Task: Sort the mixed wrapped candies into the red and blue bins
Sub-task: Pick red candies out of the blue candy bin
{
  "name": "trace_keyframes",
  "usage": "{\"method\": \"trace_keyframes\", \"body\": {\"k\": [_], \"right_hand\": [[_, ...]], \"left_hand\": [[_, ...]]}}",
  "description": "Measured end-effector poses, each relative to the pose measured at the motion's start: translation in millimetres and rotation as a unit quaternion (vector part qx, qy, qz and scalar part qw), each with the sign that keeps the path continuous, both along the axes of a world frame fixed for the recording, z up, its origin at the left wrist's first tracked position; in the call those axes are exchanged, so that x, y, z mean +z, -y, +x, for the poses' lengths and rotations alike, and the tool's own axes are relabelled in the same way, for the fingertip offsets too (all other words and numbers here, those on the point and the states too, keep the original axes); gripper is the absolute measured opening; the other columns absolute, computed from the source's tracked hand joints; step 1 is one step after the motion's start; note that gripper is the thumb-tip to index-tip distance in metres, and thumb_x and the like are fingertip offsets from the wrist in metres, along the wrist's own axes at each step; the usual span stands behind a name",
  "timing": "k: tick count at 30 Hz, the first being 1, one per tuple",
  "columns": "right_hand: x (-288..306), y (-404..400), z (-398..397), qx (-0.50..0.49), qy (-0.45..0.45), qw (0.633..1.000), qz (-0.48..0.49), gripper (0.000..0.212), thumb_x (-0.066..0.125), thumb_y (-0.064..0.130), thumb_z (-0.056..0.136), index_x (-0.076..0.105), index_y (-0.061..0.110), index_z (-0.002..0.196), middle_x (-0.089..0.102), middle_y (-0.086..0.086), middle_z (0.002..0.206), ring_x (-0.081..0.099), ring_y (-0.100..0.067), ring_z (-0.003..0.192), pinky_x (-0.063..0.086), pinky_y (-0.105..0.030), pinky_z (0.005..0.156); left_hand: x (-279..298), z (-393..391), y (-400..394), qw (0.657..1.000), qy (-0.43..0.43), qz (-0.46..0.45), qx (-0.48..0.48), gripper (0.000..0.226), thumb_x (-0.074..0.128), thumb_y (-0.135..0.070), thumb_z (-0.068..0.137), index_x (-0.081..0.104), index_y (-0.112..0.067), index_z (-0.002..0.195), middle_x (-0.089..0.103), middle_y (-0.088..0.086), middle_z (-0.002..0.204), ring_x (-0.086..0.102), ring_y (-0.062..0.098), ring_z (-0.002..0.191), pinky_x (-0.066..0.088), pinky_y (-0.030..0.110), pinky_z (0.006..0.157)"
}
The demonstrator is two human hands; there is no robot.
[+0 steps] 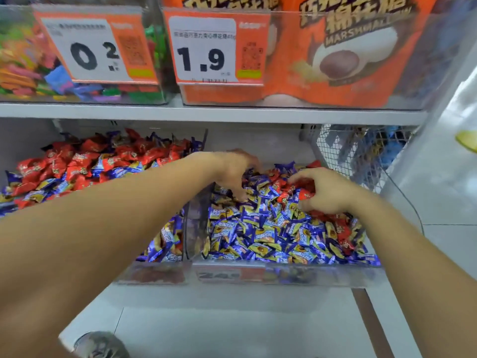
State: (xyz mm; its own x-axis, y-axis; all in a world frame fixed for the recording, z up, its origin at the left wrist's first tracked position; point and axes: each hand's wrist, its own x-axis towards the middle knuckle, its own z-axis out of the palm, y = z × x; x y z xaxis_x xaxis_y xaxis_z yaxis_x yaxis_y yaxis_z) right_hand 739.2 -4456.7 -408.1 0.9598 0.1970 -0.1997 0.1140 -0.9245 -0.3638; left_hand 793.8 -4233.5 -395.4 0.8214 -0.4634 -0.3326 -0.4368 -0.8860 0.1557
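Your forearms reach in from 6 o'clock over the right bin (284, 276) of mostly blue candies (258, 236). Your right hand (327, 192) curls around red candies (302, 188); keep them bunched. Your left hand (232, 171) digs, fingers curled, grip unclear. Carry reds toward the left bin (152, 276) at 9 o'clock.
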Motion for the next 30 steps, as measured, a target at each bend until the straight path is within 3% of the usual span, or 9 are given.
{"method": "trace_keyframes", "body": {"k": [2, 6, 10, 16, 19, 21, 24, 27, 30], "right_hand": [[-1.6, -9.6, 18.2, 0.024, 0.011, 1.0, 0.005, 0.073, 0.083, 0.018, 0.078, 0.05, 0.028, 0.143, 0.05, -0.002, 0.146, 0.053, -0.023, 0.127, 0.041, -0.024, 0.096], [-20.3, -26.3, 48.6, 0.039, -0.031, 0.999, -0.021, 0.092, 0.086, 0.019, 0.074, 0.035, 0.025, 0.151, 0.053, -0.01, 0.14, 0.056, -0.028, 0.119, 0.051, -0.037, 0.098], [-30.0, -23.7, 58.8, 0.05, -0.039, 0.998, -0.018, 0.089, 0.082, 0.02, 0.079, 0.033, 0.027, 0.152, 0.056, -0.009, 0.135, 0.057, -0.028, 0.117, 0.05, -0.032, 0.092], [-36.0, -19.7, 62.5, 0.03, -0.022, 0.999, -0.003, 0.052, 0.087, 0.031, 0.075, 0.061, 0.027, 0.12, 0.066, -0.008, 0.112, 0.063, -0.024, 0.094, 0.053, -0.032, 0.082], [-32.9, -16.1, 61.9, 0.013, 0.005, 1.0, 0.008, 0.038, 0.085, 0.029, 0.078, 0.065, 0.026, 0.11, 0.066, -0.005, 0.108, 0.063, -0.02, 0.083, 0.051, -0.028, 0.071], [-29.0, -12.9, 60.6, 0.003, 0.01, 1.0, 0.008, 0.029, 0.083, 0.031, 0.08, 0.066, 0.027, 0.103, 0.063, -0.001, 0.105, 0.058, -0.016, 0.072, 0.045, -0.023, 0.059], [-24.1, -8.4, 61.4, -0.002, 0.018, 1.0, 0.0, 0.025, 0.084, 0.034, 0.078, 0.063, 0.032, 0.092, 0.063, 0.002, 0.103, 0.056, -0.015, 0.082, 0.039, -0.021, 0.065], [-15.9, -6.9, 60.7, -0.008, 0.004, 1.0, 0.004, 0.024, 0.085, 0.035, 0.076, 0.066, 0.032, 0.09, 0.067, 0.002, 0.105, 0.061, -0.017, 0.089, 0.04, -0.022, 0.074], [-5.9, -5.9, 57.3, -0.011, -0.035, 0.999, -0.022, 0.039, 0.087, 0.039, 0.073, 0.07, 0.027, 0.106, 0.067, 0.0, 0.113, 0.063, -0.02, 0.097, 0.047, -0.025, 0.079]], "left_hand": [[-3.1, 20.2, 3.3, 0.999, 0.003, 0.054, -0.002, 0.087, 0.085, -0.033, 0.074, 0.036, -0.03, 0.145, 0.047, 0.006, 0.142, 0.05, 0.028, 0.124, 0.044, 0.04, 0.103], [-15.8, 42.0, 12.7, 0.994, 0.035, 0.105, -0.003, 0.084, 0.083, -0.026, 0.077, 0.036, -0.024, 0.147, 0.046, 0.006, 0.144, 0.048, 0.028, 0.125, 0.044, 0.035, 0.1], [-22.6, 53.6, 7.9, 0.996, 0.062, 0.067, 0.02, 0.059, 0.08, -0.024, 0.081, 0.053, -0.019, 0.134, 0.054, 0.003, 0.131, 0.053, 0.022, 0.112, 0.041, 0.028, 0.085], [-22.2, 55.6, 6.8, 0.996, 0.087, -0.017, 0.023, 0.007, 0.077, -0.021, 0.085, 0.072, -0.017, 0.086, 0.063, -0.009, 0.081, 0.066, 0.017, 0.085, 0.043, 0.024, 0.071], [-8.7, 55.9, 3.3, 0.993, 0.113, -0.018, 0.022, 0.004, 0.069, -0.016, 0.09, 0.068, -0.016, 0.087, 0.066, -0.004, 0.088, 0.064, 0.019, 0.089, 0.044, 0.027, 0.072], [-2.8, 53.3, -0.3, 0.993, 0.108, 0.04, 0.022, 0.02, 0.067, -0.019, 0.092, 0.064, -0.013, 0.111, 0.065, 0.003, 0.111, 0.059, 0.021, 0.096, 0.043, 0.028, 0.076], [-3.5, 49.7, -3.2, 0.984, 0.076, 0.16, 0.005, 0.069, 0.081, -0.032, 0.08, 0.048, -0.015, 0.137, 0.053, 0.005, 0.134, 0.053, 0.026, 0.116, 0.044, 0.03, 0.088], [-8.7, 52.7, -3.0, 0.986, 0.054, 0.158, 0.004, 0.08, 0.088, -0.037, 0.07, 0.048, -0.015, 0.136, 0.055, 0.005, 0.132, 0.055, 0.027, 0.115, 0.048, 0.033, 0.093], [-14.7, 56.1, -2.7, 0.989, 0.047, 0.142, 0.021, 0.072, 0.089, -0.039, 0.067, 0.057, -0.011, 0.125, 0.063, 0.005, 0.118, 0.061, 0.026, 0.104, 0.051, 0.033, 0.085]]}}
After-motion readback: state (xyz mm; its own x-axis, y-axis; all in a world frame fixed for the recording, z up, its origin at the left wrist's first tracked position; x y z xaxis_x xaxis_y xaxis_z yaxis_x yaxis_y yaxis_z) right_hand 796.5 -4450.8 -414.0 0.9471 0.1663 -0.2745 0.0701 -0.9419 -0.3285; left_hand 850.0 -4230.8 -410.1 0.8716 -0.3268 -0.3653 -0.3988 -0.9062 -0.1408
